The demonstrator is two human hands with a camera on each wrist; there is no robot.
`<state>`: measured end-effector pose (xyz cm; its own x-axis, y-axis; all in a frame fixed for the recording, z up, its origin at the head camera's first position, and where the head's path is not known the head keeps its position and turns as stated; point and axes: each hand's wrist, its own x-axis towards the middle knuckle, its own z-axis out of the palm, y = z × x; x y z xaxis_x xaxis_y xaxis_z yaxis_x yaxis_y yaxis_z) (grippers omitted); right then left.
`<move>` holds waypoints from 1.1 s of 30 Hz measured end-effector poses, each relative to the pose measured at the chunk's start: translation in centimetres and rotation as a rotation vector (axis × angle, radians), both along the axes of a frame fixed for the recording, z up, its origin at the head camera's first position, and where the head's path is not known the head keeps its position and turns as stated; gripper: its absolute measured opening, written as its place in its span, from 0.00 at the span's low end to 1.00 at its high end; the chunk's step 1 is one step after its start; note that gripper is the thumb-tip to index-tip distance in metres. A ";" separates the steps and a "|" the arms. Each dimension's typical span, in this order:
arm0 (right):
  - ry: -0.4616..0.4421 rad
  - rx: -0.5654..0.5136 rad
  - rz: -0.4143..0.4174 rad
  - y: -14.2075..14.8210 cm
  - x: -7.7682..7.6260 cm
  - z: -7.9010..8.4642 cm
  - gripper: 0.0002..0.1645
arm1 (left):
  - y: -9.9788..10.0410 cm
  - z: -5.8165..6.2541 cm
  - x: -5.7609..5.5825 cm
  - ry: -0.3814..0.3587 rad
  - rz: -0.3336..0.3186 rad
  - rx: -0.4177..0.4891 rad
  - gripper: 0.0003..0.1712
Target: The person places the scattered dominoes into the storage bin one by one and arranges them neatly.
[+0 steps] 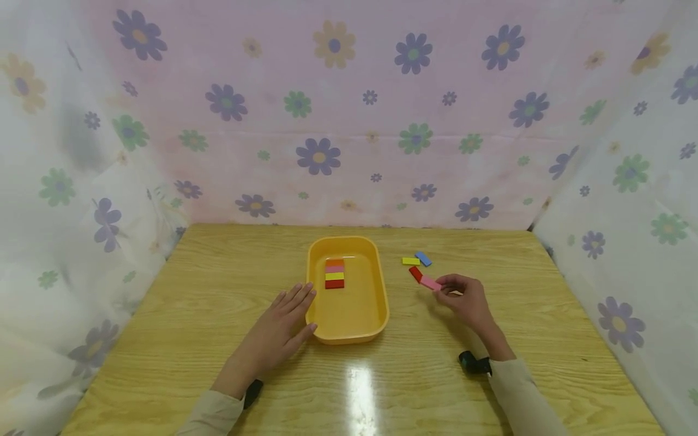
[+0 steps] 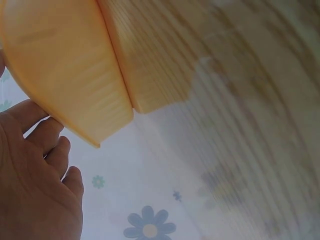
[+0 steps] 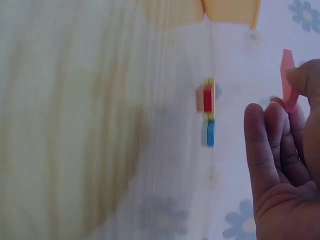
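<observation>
A pink block is pinched between the thumb and fingers of my right hand; the right wrist view shows the pink block held above the table. Close by on the table lie a red block, a yellow block and a blue block. My left hand has its fingers extended and touches the left rim of a yellow tray. Inside the tray, an orange block, a pink block, a yellow block and a red block lie in a stacked row.
The wooden table carries the tray near its middle. Flower-patterned sheets stand behind it and along both sides. A dark strap piece shows at my right wrist.
</observation>
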<state>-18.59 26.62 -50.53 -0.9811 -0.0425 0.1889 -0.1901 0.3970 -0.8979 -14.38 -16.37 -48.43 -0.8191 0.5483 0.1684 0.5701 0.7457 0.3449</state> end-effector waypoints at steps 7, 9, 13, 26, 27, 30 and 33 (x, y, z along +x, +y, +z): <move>0.031 -0.126 0.041 -2.8 1.5 0.5 0.10 | 0.1 0.1 0.0 -0.001 -0.003 0.002 0.39; 0.046 -0.157 0.067 -4.0 2.0 0.8 0.09 | 0.1 0.1 0.0 -0.003 -0.001 0.001 0.40; 0.060 -0.198 0.124 -6.8 2.8 1.3 0.09 | 0.1 0.1 0.0 0.002 0.001 -0.006 0.40; 0.090 -0.326 0.206 -13.9 3.2 2.5 0.09 | 0.2 -0.1 -0.2 0.006 0.005 -0.015 0.40; 0.090 -0.331 0.199 -14.3 3.2 2.5 0.09 | 0.2 -0.1 -0.2 0.008 0.005 -0.017 0.40; 0.062 -0.334 0.174 -15.3 3.0 2.5 0.11 | 0.2 -0.1 -0.2 0.014 0.006 -0.022 0.40; 0.022 -0.297 0.146 -16.3 2.8 2.9 0.13 | 0.1 0.0 -0.1 0.016 0.011 -0.025 0.40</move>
<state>-15.82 10.32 -47.64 -0.9643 -0.1225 0.2349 -0.2461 0.0859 -0.9654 -14.52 -16.26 -48.42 -0.8223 0.5437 0.1682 0.5674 0.7601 0.3169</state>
